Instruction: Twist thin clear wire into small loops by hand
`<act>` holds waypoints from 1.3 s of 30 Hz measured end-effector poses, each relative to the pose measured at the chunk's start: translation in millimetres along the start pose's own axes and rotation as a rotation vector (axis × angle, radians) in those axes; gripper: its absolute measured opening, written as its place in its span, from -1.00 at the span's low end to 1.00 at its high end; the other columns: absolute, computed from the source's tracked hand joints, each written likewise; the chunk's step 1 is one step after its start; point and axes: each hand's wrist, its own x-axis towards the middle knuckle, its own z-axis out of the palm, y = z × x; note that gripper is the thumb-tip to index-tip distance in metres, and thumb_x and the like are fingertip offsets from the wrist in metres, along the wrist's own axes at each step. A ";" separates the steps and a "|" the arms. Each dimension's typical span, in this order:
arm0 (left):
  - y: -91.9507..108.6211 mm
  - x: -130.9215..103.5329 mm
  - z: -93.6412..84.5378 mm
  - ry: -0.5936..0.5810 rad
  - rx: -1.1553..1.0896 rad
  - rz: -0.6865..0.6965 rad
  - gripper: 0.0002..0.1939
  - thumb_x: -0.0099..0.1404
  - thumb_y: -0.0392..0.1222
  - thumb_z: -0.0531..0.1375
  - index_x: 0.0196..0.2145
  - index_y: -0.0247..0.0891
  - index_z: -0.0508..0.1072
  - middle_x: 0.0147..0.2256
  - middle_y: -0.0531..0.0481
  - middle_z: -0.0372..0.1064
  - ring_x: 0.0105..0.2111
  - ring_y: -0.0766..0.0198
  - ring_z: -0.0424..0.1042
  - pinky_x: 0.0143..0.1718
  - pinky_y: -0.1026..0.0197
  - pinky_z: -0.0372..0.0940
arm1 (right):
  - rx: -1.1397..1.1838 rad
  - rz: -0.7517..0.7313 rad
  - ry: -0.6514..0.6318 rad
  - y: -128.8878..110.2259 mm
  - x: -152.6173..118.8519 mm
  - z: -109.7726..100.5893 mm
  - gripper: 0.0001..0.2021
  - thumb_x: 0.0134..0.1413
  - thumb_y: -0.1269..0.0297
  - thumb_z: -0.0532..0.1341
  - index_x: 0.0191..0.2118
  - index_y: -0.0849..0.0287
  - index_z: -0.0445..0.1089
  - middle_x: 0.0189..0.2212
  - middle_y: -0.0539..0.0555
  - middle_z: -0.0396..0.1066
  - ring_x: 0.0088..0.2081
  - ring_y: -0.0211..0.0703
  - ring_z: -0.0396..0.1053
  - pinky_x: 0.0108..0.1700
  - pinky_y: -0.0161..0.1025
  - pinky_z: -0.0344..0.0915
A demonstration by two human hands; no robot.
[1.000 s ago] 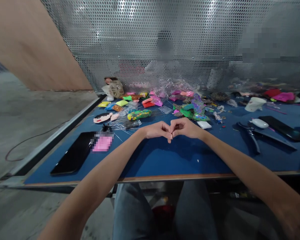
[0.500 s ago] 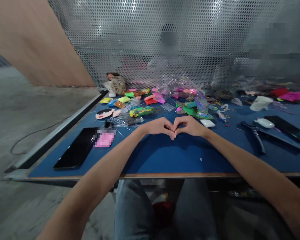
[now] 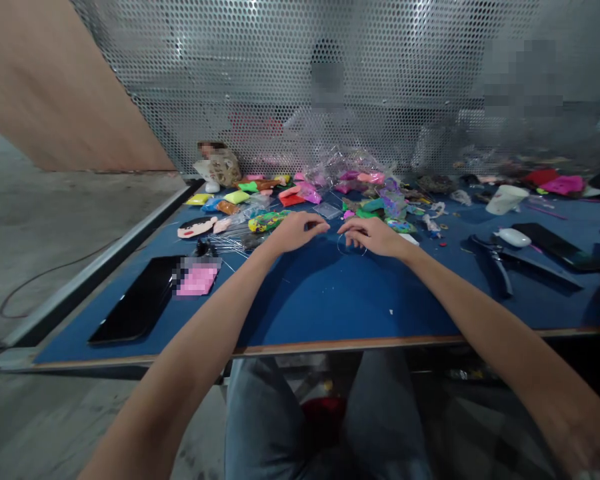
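A thin wire loop (image 3: 344, 252) hangs at the fingertips of my right hand (image 3: 377, 237), whose fingers are bent round it just above the blue tabletop. To its left, a small gap away, my left hand (image 3: 297, 232) has its thumb and fingers drawn together in a pinch. Anything between those fingertips is too small to make out. Closest to the left hand lies a bag of yellow-green patterned clay (image 3: 266, 221). Thin straight wires (image 3: 227, 245) lie to its left. Partly behind my right wrist is a white packet (image 3: 409, 239).
A black tablet (image 3: 137, 300) and a pink card (image 3: 197, 279) lie at left. Coloured clay packets (image 3: 237, 197) line the back, before a perforated metal screen (image 3: 260, 67). At right are pliers (image 3: 495, 267), a white cup (image 3: 506, 199) and a dark phone (image 3: 560, 245).
My hands were touching fingertip to fingertip and have now moved apart, slightly farther from the table's front edge. The wire loop now shows by the right hand. The view has shifted a little.
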 end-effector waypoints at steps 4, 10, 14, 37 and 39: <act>-18.5 1.1 -1.3 0.033 0.163 -0.009 -0.73 0.35 -0.05 0.22 -0.10 -0.20 0.61 -0.19 -0.11 0.56 -0.25 0.19 0.44 -0.15 0.19 0.20 | -0.092 0.034 0.133 8.0 1.0 -3.3 -0.77 0.19 0.26 0.27 -0.05 0.12 0.54 -0.30 0.09 0.56 -0.29 -0.13 0.47 -0.20 -0.17 0.37; -9.1 1.5 -0.1 -0.028 0.119 0.061 -0.72 0.34 -0.01 0.24 -0.11 -0.18 0.61 -0.07 -0.11 0.54 -0.06 0.09 0.42 0.06 0.09 0.17 | -0.139 0.041 0.060 14.9 1.0 -6.5 -0.72 0.17 0.25 0.30 0.00 0.12 0.52 -0.29 0.08 0.56 -0.28 -0.13 0.47 -0.18 -0.18 0.36; 9.9 4.2 5.4 -0.104 0.023 0.133 -0.70 0.34 0.05 0.25 -0.11 -0.16 0.62 -0.08 -0.10 0.54 -0.05 0.09 0.43 0.10 0.08 0.15 | -0.171 0.017 0.121 9.6 1.1 -5.1 -0.80 0.16 0.23 0.29 -0.12 0.13 0.56 -0.33 0.08 0.56 -0.31 -0.13 0.46 -0.21 -0.19 0.34; 24.6 4.0 9.9 0.029 -0.043 -0.009 -0.73 0.46 -0.04 0.13 -0.12 -0.18 0.58 -0.47 0.05 0.47 -0.45 0.30 0.38 -0.29 0.27 0.16 | -0.036 0.033 0.230 -10.8 3.9 7.1 -0.82 0.21 0.17 0.25 -0.25 0.15 0.54 -0.38 0.07 0.57 -0.35 -0.11 0.48 -0.21 -0.17 0.37; 24.0 4.1 9.4 0.002 -0.044 0.002 -0.75 0.45 -0.06 0.14 -0.14 -0.20 0.57 -0.48 0.06 0.47 -0.46 0.31 0.38 -0.30 0.28 0.16 | -0.051 0.021 0.207 -11.1 3.8 7.1 -0.83 0.22 0.19 0.23 -0.26 0.15 0.51 -0.38 0.06 0.56 -0.36 -0.12 0.47 -0.22 -0.18 0.35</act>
